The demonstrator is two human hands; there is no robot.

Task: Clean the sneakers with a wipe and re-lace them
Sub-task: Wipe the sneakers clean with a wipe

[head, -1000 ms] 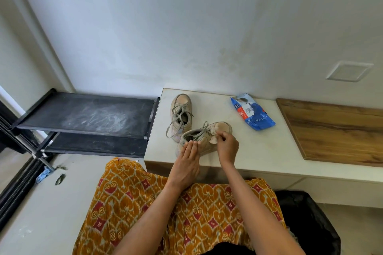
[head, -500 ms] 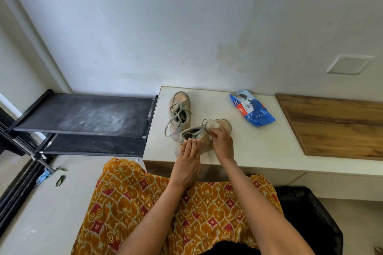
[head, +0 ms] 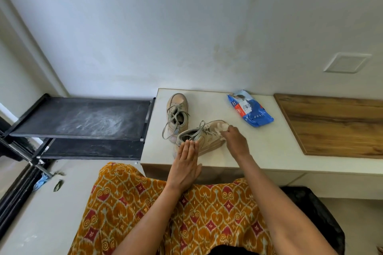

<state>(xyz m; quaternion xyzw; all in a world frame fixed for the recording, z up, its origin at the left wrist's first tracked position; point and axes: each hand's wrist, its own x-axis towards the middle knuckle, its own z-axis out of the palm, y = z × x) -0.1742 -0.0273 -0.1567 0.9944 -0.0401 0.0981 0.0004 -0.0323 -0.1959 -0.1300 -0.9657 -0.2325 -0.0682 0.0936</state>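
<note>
Under the left hand [head: 186,163], whose flat, straight fingers press its heel, the near sneaker [head: 204,138] looks light and soft-sided, likely to slide unless steadied. Beyond, the right hand [head: 235,141] pinches a limp wipe [head: 222,126] against its toe.

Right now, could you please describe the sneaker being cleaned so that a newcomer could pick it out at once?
Find the white bench top against the wall, left of the wooden board. Two beige sneakers sit at its left end. It is the nearer sneaker, lying across the bench under both hands; the far sneaker stands alone, toe toward the wall, untouched.
</note>
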